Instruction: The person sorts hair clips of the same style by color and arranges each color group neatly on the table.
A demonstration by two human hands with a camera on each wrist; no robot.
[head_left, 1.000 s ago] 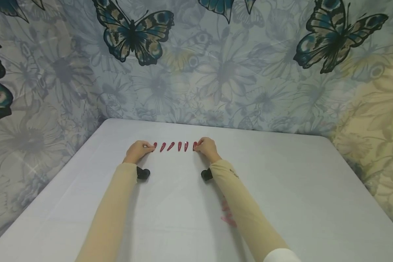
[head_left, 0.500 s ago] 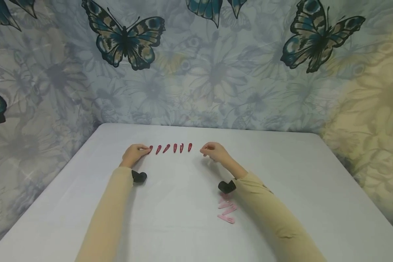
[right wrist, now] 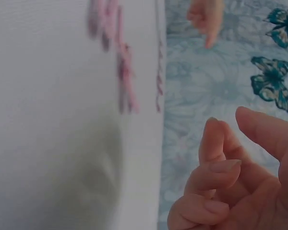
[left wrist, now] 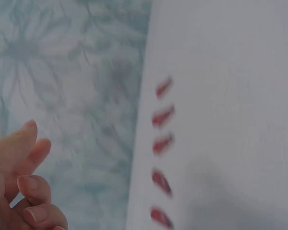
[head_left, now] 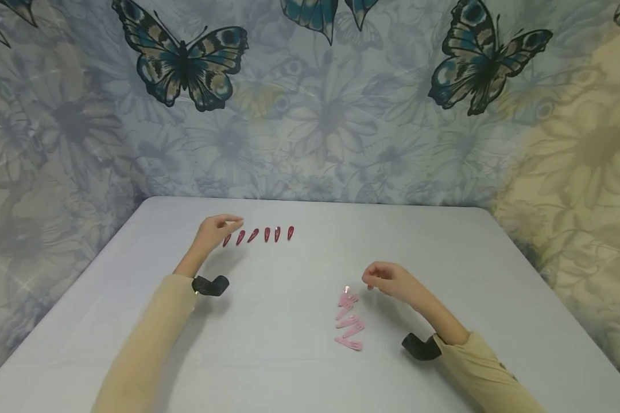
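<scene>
Several red snap hair clips (head_left: 267,234) lie in a row near the table's far edge. My left hand (head_left: 214,234) hovers by the row's left end, partly covering the last clip. Its fingers (left wrist: 36,189) are loosely bent and hold nothing in the left wrist view. Closer to me, several pink snap hair clips (head_left: 350,323) lie in a loose, partly overlapping column. Just right of that column's far end, my right hand (head_left: 396,282) is raised over the table. In the right wrist view its thumb stands apart from the loosely bent fingers (right wrist: 213,175), nothing between them.
The white table (head_left: 268,298) carries both groups of clips. Behind it hangs a floral backdrop (head_left: 330,132) with butterflies, meeting the table's far edge. Dark wrist-worn camera mounts (head_left: 421,347) stick out below both hands.
My right hand has left the right end of the red row and come back toward the pink clips. The left hand has let go of the leftmost red clip and lifted.
</scene>
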